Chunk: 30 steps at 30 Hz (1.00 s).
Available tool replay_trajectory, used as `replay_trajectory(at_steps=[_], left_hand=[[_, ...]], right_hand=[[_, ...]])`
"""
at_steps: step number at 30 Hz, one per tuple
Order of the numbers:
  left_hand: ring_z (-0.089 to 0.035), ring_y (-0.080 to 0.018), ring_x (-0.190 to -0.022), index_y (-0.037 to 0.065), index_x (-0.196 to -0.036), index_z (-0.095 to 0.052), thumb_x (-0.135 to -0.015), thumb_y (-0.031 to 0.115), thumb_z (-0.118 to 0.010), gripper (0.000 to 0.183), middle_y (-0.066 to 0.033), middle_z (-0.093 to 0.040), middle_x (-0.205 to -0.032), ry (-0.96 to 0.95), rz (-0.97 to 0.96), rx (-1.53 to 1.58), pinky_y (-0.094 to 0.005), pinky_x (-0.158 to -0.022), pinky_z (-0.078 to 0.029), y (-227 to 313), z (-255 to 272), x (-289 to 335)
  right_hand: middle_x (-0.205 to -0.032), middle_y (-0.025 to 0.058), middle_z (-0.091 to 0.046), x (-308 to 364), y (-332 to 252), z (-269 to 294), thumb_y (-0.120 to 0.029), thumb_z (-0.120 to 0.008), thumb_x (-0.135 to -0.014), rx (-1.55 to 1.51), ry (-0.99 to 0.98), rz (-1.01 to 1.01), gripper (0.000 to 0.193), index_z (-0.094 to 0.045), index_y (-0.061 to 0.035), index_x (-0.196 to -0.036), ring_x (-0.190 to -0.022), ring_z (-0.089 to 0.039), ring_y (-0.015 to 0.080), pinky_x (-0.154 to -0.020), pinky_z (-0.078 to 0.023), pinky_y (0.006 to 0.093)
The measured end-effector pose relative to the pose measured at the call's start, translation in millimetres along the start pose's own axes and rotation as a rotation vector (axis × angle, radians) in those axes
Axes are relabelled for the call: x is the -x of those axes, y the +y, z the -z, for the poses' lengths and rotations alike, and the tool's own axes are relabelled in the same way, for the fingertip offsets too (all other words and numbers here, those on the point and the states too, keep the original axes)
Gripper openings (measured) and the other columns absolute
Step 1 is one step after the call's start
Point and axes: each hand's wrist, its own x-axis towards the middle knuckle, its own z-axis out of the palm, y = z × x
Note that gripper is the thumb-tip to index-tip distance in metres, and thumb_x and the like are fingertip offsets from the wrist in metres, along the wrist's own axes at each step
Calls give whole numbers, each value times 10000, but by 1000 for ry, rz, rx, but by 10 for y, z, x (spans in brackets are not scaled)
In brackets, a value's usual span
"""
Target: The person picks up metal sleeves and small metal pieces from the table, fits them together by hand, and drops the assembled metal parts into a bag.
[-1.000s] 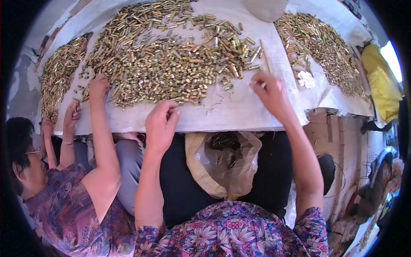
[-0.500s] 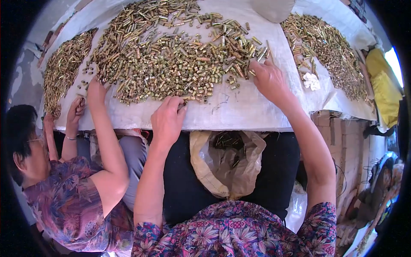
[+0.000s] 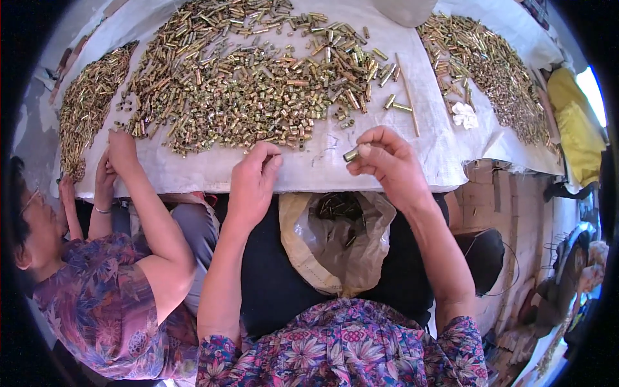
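Observation:
My right hand is raised over the cloth's front edge, its thumb and fingers pinching a short brass-coloured metal sleeve. My left hand rests at the near edge of the big heap of small metal sleeves and tubes. Its fingers are curled in against the thumb, and whatever may be between them is hidden. In my lap, below and between both hands, an open paper bag with a plastic lining contains several dark metal tubes.
A thin stick lies right of the heap, beside a few loose tubes. Further heaps of tubes lie at left and right, with a crumpled white scrap nearby. A co-worker sits close on my left, hands at the cloth.
My right hand has come back from the heap's right side toward me with a sleeve, uncovering the stick and loose tubes. My left hand has barely moved. The co-worker's hands have drawn together.

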Motion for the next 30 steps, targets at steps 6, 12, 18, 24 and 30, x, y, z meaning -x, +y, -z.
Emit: replay_trajectory(at_steps=[6, 12, 18, 24, 30], left_hand=[[-596, -97, -736, 8, -1117, -588, -993, 169, -482, 229, -36, -618, -881, -288, 295, 886, -236, -670, -506, 356, -6, 163], [-588, -106, -761, -3, -1196, -561, -963, 145, -521, 279, -51, -610, -897, -337, 255, 962, -253, -670, -507, 546, 22, 245], [-602, -87, -714, 11, -1003, -570, -925, 78, -577, 103, -39, -627, -850, -316, 314, 1121, -235, -643, -514, 497, -5, 273], [-609, -91, -705, 21, -987, -571, -909, 64, -600, 94, -42, -638, -836, -291, 312, 1163, -234, -639, -511, 457, -30, 283], [-608, -117, -712, 18, -993, -561, -895, 76, -615, 126, -65, -638, -847, -316, 334, 1176, -251, -658, -506, 450, -46, 298]], right_hand=[[-777, 31, -607, 222, 99, -151, -122, -604, -917, -117, -4, -68, 83, -573, -46, -919, -675, -591, 116, -657, -498, 252], [-785, 32, -613, 286, 120, -243, -101, -594, -916, -13, 20, -27, 67, -575, -37, -924, -693, -593, 110, -669, -494, 247], [-820, 20, -622, 344, 94, -241, -55, -575, -905, 167, -103, -89, 90, -583, -23, -988, -752, -597, 90, -703, -470, 221], [-892, 23, -640, 436, 49, -327, -15, -568, -901, 449, -237, -53, 252, -553, -14, -1152, -842, -569, 59, -733, -449, 209], [-841, 63, -645, 388, 206, -199, -86, -594, -916, -231, 11, -113, 60, -551, -47, -933, -737, -635, 144, -728, -535, 296]])
